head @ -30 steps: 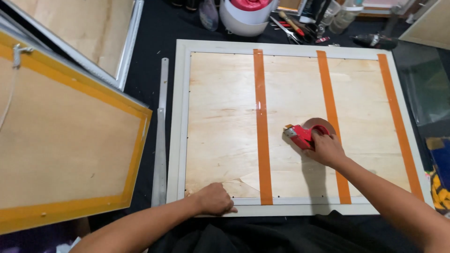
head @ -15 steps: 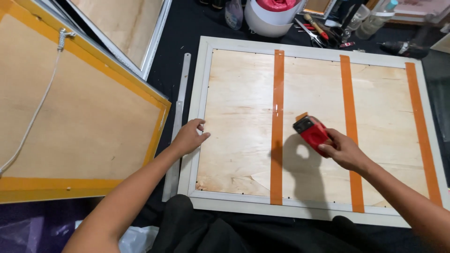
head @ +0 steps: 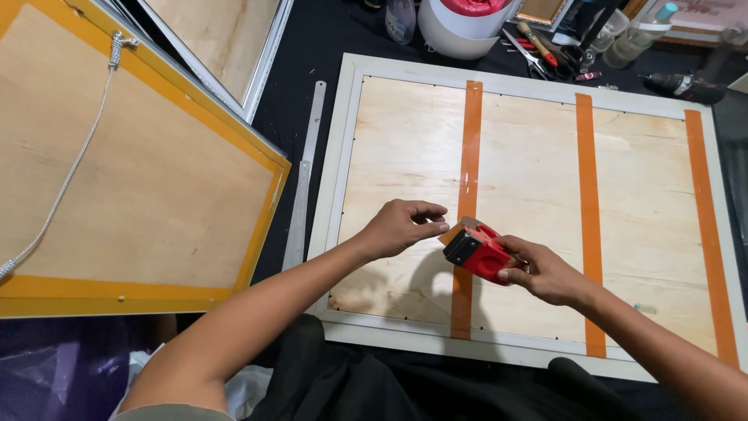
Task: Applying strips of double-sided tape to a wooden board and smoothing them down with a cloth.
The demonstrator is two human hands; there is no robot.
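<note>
One head view looks steeply down from close above the frame point(head: 343, 156); its far edge lies at top.
</note>
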